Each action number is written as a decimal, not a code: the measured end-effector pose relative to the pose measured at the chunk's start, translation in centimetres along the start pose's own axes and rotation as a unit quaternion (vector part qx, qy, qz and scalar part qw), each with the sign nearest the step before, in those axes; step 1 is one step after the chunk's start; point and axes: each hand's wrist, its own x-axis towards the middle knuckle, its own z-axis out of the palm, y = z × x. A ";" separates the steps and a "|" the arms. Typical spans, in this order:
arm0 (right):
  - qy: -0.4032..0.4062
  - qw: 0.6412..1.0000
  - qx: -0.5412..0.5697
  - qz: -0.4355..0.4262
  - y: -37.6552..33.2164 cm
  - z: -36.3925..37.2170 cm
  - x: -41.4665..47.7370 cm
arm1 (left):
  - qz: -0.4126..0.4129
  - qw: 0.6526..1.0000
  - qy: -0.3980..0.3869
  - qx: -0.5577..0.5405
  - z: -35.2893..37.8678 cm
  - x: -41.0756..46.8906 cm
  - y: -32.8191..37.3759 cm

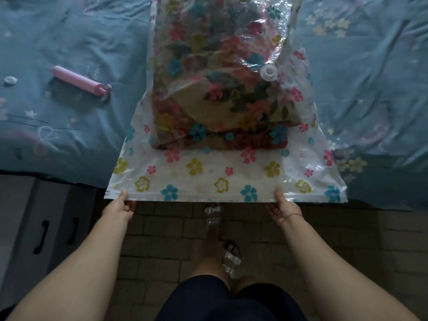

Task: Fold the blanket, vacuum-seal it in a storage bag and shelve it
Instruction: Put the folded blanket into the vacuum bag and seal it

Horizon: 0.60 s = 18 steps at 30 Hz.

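A clear storage bag (208,172) printed with coloured flowers lies on the bed, its open end hanging over the bed's near edge. The folded floral blanket (220,89) sits inside it, a little back from the opening. A round white valve (268,71) is on the bag's top right. My left hand (120,206) pinches the bag's zip edge near its left corner, thumb on top. My right hand (281,206) pinches the same edge right of the middle. A pink hand pump (80,81) lies on the bed to the left.
The bed is covered with a blue patterned sheet (370,89). A small white cap (9,80) lies at the far left. Grey boxes with handle slots (41,228) stand on the floor at my left. My feet in sandals are on the dark brick floor (347,239).
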 end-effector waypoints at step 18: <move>-0.204 0.956 -0.209 -0.025 4.8 22.5 -11.5 | 0.009 0.997 -0.044 0.062 -4.2 2.3 12.6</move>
